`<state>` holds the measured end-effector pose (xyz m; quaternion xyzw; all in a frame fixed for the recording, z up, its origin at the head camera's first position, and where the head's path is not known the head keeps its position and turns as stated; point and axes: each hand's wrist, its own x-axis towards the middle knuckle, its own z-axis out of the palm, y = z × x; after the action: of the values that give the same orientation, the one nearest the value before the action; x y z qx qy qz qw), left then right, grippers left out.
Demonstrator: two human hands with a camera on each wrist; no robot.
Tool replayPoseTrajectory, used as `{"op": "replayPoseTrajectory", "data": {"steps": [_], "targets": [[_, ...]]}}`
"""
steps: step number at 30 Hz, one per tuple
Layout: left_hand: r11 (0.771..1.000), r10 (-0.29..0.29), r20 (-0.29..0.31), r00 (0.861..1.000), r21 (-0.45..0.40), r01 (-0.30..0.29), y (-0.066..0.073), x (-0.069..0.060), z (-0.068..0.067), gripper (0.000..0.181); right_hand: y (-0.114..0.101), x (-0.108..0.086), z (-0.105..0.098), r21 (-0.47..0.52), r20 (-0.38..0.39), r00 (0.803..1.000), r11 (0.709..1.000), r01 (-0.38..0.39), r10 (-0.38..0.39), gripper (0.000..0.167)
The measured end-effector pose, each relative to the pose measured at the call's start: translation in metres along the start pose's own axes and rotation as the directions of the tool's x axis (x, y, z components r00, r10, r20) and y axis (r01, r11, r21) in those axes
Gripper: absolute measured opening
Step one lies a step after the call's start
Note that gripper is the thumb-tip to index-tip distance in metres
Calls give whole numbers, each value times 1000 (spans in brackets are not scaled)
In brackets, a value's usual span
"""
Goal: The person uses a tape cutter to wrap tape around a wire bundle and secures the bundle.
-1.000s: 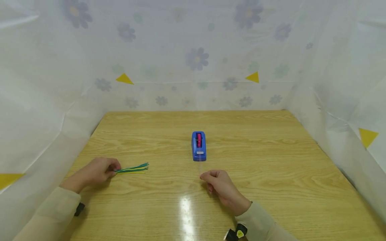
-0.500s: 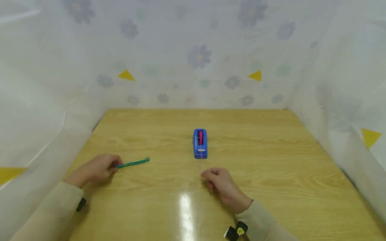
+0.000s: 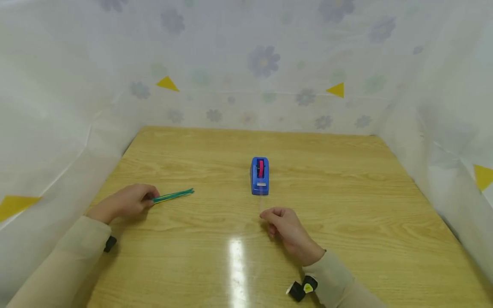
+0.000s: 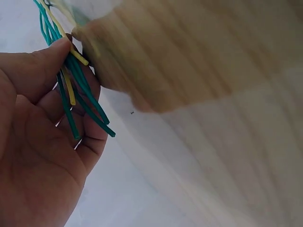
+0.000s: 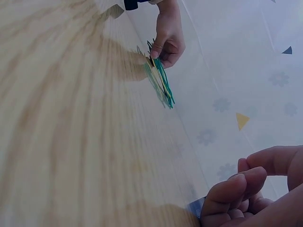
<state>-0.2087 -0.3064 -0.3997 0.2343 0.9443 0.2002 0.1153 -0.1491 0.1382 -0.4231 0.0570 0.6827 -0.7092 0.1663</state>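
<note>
My left hand (image 3: pixel 129 202) pinches a bundle of thin green and yellow wires (image 3: pixel 174 195) between thumb and fingers at the left of the table. In the left wrist view, the cut ends of the wires (image 4: pixel 85 87) stick out past the thumb over the palm. A blue tape dispenser (image 3: pixel 255 183) with a pink core (image 3: pixel 261 168) stands near the middle of the table. From its front edge a narrow clear strip of tape (image 3: pixel 261 202) runs toward me. The fingertips of my right hand (image 3: pixel 292 235) pinch the strip's near end.
The wood-grain table (image 3: pixel 346 184) has white floral sheeting (image 3: pixel 215 85) behind it and along both sides. Yellow triangles (image 3: pixel 167 84) are fixed to the sheeting. Each wrist wears a black device (image 3: pixel 297 291).
The wires' far ends have swung away from me, and the strands lie closer together. The head view has shifted slightly. My right hand keeps its place by the dispenser.
</note>
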Motion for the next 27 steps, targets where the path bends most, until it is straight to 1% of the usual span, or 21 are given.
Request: {"op": "replayPoseTrajectory", "data": {"steps": [6, 10, 14, 20, 22, 25, 27], "targets": [[1000, -5, 17, 1000, -11, 5, 1, 0, 1, 7, 1, -2, -1, -3, -1, 1000, 1000, 2, -2, 20], [1000, 1, 15, 1000, -16, -1, 3, -2, -1, 13, 2, -3, 0, 1, -2, 1000, 1000, -1, 1, 20], [999, 1, 14, 1000, -40, 0, 4, -3, -2, 17, 3, -4, -1, -2, 2, 1000, 1000, 1, -1, 21], [998, 4, 25, 1000, -66, -2, 2, -1, -1, 15, 2, -6, -1, -6, 6, 1000, 1000, -2, 2, 21], [998, 9, 11, 1000, -62, -9, 1, -1, -1, 15, 2, -6, -1, -9, 11, 1000, 1000, 2, -2, 22], [999, 42, -36, 998, -22, -43, 0, -1, -1, 14, 2, -7, -1, -10, 18, 1000, 1000, 9, -9, 22], [999, 45, -63, 997, -4, -46, -1, -1, -1, 16, 2, -7, -1, -10, 22, 1000, 1000, 11, -11, 22]]}}
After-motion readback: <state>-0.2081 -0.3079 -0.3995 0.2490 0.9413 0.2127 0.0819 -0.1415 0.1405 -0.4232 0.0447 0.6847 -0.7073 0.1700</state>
